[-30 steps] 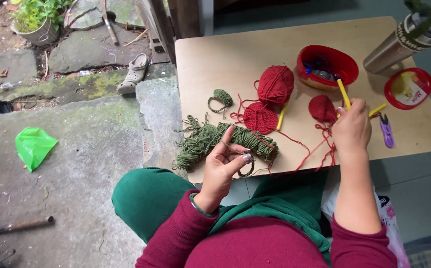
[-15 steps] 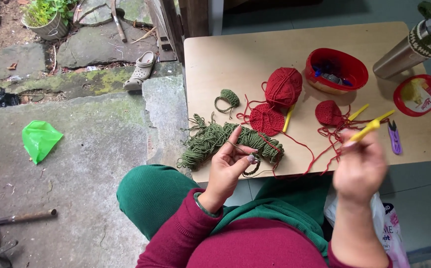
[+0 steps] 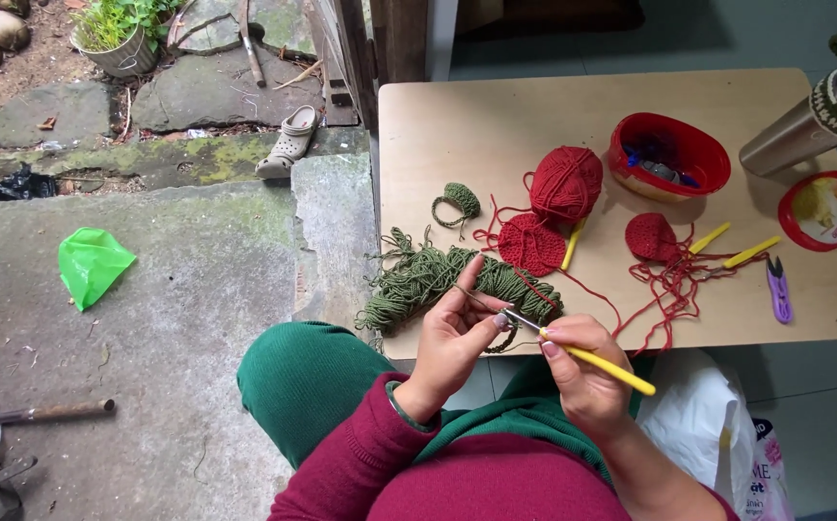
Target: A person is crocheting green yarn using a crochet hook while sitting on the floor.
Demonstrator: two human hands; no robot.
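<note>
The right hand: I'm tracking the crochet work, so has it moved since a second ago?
Yes. The right hand left the small red crocheted piece on the table, coming toward the body and left hand, holding a yellow hook.

A wooden table (image 3: 496,116) stands just ahead of the hands; left of them, a grey concrete floor (image 3: 168,328) and mossy stone step (image 3: 148,164).

**Maroon Sleeves, Green Trousers**

Wore a dark red long-sleeved top, cuffs pushed up short of the wrists. Showed a green garment at the chest and green trousers. Left hand (image 3: 449,340) and right hand (image 3: 582,378) bare, ungloved.
</note>
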